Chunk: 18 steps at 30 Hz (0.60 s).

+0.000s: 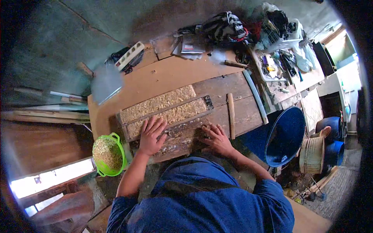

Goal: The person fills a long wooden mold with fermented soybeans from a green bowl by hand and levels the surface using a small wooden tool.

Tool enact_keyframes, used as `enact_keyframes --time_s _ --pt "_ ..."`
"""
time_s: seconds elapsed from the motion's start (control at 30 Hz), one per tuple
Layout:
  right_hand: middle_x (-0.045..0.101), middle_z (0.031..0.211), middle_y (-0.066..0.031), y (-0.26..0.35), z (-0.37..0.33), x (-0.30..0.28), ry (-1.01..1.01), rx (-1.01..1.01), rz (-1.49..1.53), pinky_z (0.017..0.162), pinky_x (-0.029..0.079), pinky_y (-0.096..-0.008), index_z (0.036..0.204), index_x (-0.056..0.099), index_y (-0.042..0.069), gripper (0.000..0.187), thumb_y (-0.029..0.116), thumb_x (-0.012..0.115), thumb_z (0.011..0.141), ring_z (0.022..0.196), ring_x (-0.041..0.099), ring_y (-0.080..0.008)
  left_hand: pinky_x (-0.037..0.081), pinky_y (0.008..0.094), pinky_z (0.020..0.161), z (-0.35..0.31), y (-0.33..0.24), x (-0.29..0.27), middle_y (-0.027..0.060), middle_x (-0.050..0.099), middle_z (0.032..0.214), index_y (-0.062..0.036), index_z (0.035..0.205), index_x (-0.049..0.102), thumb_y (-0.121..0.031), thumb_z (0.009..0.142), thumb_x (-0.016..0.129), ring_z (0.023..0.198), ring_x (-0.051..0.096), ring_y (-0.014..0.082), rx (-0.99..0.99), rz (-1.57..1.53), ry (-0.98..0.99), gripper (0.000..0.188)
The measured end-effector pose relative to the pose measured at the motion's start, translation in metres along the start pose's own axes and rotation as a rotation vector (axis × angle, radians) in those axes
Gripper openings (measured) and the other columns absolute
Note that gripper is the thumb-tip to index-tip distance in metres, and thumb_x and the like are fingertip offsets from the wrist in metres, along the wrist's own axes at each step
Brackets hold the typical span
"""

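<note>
My left hand (151, 136) lies open, its fingertips on the left part of a long layer of pale beans (182, 112) and its palm by the wooden edge nearest me. A second, parallel layer of pale beans (159, 103) fills the farther slot of the wooden frame (149, 116). My right hand (216, 140) rests with spread fingers on the bare dark board (180, 138) in front of the frame, holding nothing that I can see. Right of that hand, a wooden stick (231, 115) lies across the boards.
Left of the table hangs or stands a green colander (121, 149) heaped with pale beans. A large blue drum (285, 136) stands at the right edge. Along the back are a power strip (130, 55), papers (192, 44) and bundled bags (225, 27). A tray of small tools (270, 68) sits back right.
</note>
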State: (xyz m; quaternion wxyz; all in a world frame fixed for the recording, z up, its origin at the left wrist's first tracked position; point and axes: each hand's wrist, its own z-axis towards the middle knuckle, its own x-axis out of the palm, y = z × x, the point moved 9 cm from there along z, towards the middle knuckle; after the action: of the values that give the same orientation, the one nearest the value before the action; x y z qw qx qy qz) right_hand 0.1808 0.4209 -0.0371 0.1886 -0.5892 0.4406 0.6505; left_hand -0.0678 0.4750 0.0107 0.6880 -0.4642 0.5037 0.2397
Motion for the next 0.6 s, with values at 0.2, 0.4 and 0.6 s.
enact_keyframes --time_s 0.2,0.4,0.6 --pt "0.036 0.153 -0.0065 -0.001 -0.001 -0.011 0.001 -0.042 0.003 0.117 0.019 -0.0545 0.131 0.060 0.030 0.047 0.041 0.063 0.085 0.143 0.026 -0.0360 0.015 0.0501 0.119 0.003 -0.002 -0.002 0.0086 0.049 0.146 -0.0138 0.136 0.057 -0.032 0.091 0.058 0.143 0.033 0.0315 -0.002 -0.033 -0.019 0.049" --pt "0.051 0.138 -0.0114 -0.041 0.014 -0.055 -0.187 0.088 0.105 0.109 0.036 -0.0495 0.120 0.066 0.016 0.038 0.022 0.068 0.083 0.131 0.043 -0.0342 0.016 0.0501 0.119 0.004 -0.002 -0.002 0.0081 0.050 0.145 -0.0144 0.136 0.058 -0.032 0.091 0.057 0.142 0.035 0.0320 -0.026 -0.008 -0.023 0.048" --pt "0.063 0.111 -0.0212 -0.167 0.059 -0.121 -0.642 0.544 0.295 0.090 0.049 -0.0403 0.113 0.066 0.006 0.028 0.018 0.067 0.088 0.104 0.060 -0.0392 0.017 0.0497 0.119 0.001 0.002 -0.001 0.0079 0.052 0.144 -0.0150 0.135 0.058 -0.032 0.091 0.057 0.142 0.035 0.0319 -0.061 -0.015 -0.036 0.048"
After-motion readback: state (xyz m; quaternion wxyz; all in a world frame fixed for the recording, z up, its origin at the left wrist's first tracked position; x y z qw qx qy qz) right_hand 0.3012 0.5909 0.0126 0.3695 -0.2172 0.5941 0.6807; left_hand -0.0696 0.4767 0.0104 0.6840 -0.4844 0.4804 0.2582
